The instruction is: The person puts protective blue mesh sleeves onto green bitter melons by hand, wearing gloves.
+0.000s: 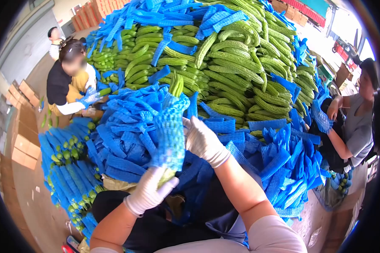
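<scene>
A bundle of long green bitter gourds (176,85) stands nearly upright before me, its middle wrapped in a blue foam net sleeve (170,133), with green showing at the top and bottom. My left hand (151,189), in a white glove, grips the bundle's lower end. To the right of the sleeve is my right hand (203,141), also gloved in white, its fingers near the sleeve's edge; whether they touch it is unclear. Loose blue net sleeves (126,122) lie in a heap below and around the bundle.
Behind rises a large pile of green gourds (236,67). Wrapped gourds (69,181) lie in rows at left. One co-worker (65,80) with blue gloves is at the left, another (359,114) at the right. Cardboard boxes (25,147) stand at far left.
</scene>
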`<state>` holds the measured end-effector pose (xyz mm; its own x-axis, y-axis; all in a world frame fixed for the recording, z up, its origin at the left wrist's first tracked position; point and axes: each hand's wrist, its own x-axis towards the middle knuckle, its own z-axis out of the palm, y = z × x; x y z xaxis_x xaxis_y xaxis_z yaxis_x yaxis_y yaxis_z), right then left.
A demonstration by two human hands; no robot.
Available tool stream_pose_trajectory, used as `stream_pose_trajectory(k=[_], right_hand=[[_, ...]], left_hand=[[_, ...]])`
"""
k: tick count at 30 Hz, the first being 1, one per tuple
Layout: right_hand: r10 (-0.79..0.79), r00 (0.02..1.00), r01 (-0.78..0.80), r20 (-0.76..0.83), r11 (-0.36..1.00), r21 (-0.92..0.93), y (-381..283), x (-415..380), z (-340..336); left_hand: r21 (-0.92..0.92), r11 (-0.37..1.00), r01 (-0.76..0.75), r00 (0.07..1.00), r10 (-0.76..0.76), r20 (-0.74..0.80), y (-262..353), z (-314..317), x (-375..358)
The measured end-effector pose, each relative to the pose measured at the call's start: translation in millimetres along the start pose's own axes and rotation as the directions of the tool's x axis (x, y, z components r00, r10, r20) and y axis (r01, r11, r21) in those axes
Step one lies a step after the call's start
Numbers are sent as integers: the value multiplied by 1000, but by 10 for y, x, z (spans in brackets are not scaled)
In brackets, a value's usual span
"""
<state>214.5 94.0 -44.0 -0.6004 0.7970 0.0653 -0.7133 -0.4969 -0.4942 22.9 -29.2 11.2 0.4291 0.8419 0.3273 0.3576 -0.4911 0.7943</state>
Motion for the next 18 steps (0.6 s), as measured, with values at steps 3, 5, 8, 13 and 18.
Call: stream_pose_trajectory(k=[3, 5, 8, 13, 18], right_hand=[[13, 999, -21, -47, 983, -184, 24, -109, 225], [-7, 999, -8, -44, 945, -327, 13, -157, 277], [49, 999, -44, 2, 905, -423, 159, -156, 327], [130, 991, -108, 3, 834, -541, 433, -105, 445], [97, 995, -64, 18, 768, -637, 467, -87, 280]], left_hand=[[161, 974, -162, 936, 100, 337, 55, -49, 136], [-116, 919, 378, 855, -298, 426, 106, -381, 138], [-322, 929, 181, 934, -265, -241, -176, -499, 169], [544, 834, 88, 922, 138, -362, -139, -494, 434], [528, 836, 150, 975, -38, -217, -177, -467, 339]])
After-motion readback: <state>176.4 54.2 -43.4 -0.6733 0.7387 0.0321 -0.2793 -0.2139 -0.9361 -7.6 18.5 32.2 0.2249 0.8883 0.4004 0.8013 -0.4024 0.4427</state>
